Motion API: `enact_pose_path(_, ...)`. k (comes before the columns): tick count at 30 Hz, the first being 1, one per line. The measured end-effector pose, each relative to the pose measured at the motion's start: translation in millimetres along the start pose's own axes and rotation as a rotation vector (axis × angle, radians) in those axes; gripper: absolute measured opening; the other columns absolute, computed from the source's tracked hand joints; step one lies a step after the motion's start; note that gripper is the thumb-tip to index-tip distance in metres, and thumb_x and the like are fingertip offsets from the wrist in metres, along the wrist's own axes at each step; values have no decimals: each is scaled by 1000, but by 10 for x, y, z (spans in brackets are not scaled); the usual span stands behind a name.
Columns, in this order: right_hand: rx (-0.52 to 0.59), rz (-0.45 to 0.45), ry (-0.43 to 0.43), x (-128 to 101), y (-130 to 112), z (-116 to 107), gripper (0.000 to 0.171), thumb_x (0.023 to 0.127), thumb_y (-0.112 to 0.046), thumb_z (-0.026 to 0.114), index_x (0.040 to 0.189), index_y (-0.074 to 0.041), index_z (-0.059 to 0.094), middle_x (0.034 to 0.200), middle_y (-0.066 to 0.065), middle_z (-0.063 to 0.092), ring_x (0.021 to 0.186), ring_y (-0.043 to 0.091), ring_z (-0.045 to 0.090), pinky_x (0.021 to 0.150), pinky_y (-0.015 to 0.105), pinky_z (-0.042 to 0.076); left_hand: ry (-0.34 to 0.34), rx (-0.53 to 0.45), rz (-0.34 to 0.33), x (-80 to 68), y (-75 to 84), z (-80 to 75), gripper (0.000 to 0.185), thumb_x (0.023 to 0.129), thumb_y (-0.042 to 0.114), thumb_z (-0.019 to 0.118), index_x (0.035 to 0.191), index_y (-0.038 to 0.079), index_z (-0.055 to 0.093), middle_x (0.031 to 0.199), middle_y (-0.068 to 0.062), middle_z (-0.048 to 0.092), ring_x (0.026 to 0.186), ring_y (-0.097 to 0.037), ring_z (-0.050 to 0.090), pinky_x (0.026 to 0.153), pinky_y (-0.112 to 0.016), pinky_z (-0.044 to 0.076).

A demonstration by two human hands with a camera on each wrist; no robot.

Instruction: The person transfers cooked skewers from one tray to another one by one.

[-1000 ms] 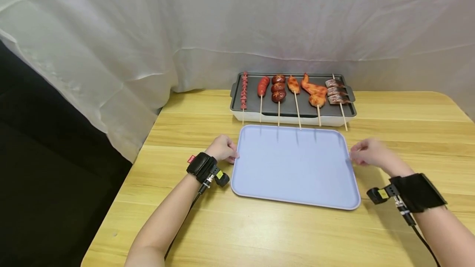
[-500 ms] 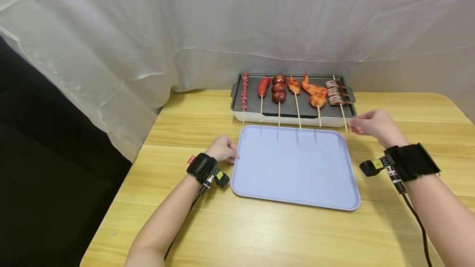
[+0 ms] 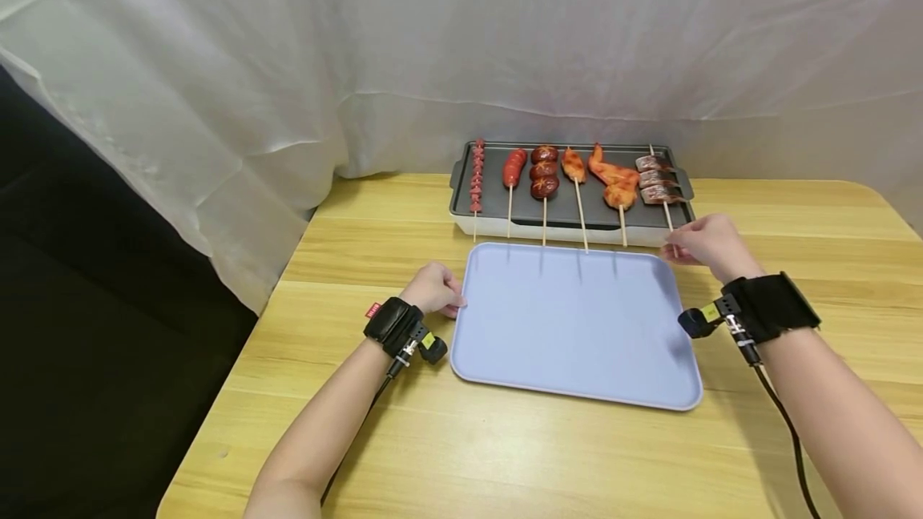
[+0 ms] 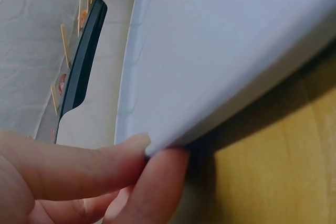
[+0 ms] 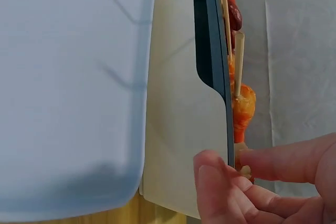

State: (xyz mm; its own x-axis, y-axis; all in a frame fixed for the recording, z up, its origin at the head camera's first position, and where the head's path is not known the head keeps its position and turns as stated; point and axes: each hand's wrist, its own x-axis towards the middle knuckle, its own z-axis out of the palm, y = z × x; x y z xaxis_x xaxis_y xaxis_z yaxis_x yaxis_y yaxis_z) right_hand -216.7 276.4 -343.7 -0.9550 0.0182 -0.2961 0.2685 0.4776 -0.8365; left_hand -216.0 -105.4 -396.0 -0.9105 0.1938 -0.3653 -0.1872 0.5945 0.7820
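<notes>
My left hand [image 3: 434, 290] pinches the left rim of a pale blue tray [image 3: 562, 327]; thumb and finger meet on its edge in the left wrist view. The tray lies on the wooden table before a grill [image 3: 566, 211]. My right hand [image 3: 710, 245] is at the grill's front right corner, its fingers around the stick end of the rightmost skewer [image 3: 654, 179], which carries dark, shiny folded slices. In the right wrist view, thumb and index finger [image 5: 286, 162] stand slightly apart, and the stick between them is hidden, so the hold is unclear.
Across the grill lie a thin red meat skewer [image 3: 477, 175], a sausage skewer [image 3: 513, 167], a mushroom skewer [image 3: 544, 172], an orange meat skewer [image 3: 574, 165] and a chicken wing skewer [image 3: 616, 179]. Their sticks overhang its front towards the tray. A pale curtain [image 3: 548, 38] hangs behind.
My right hand has left the tray's right rim and moved forward, then left, to the rightmost skewer's stick. My left hand stays on the tray, which has not moved.
</notes>
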Motion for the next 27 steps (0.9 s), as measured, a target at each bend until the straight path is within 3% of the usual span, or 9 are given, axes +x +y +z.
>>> enact_pose_path(4, 31, 33, -21, 28, 1, -9, 42, 92, -8, 48, 120, 23, 40, 76, 1, 65, 70, 6, 62, 75, 25, 57, 0, -7, 0, -3, 2, 2, 8, 77, -8, 66, 78, -8, 58, 72, -10, 56, 52, -14, 59, 56, -25, 58)
enact_pose_path(13, -25, 29, -13, 32, 8, -27, 39, 91, -9, 50, 116, 20, 47, 76, 0, 63, 70, 6, 58, 75, 26, 57, 3, -9, -1, 8, -7, 7, 8, 77, -8, 66, 79, -8, 58, 73, -11, 56, 52, -15, 60, 56, -25, 58)
enact_pose_path(27, -21, 60, -2, 39, -8, -20, 36, 92, -10, 50, 115, 18, 48, 75, -1, 64, 71, 9, 60, 75, 27, 57, -3, -20, -8, 5, -10, 6, 9, 77, -8, 66, 80, -9, 57, 73, -10, 55, 53, -15, 59, 56, -25, 58)
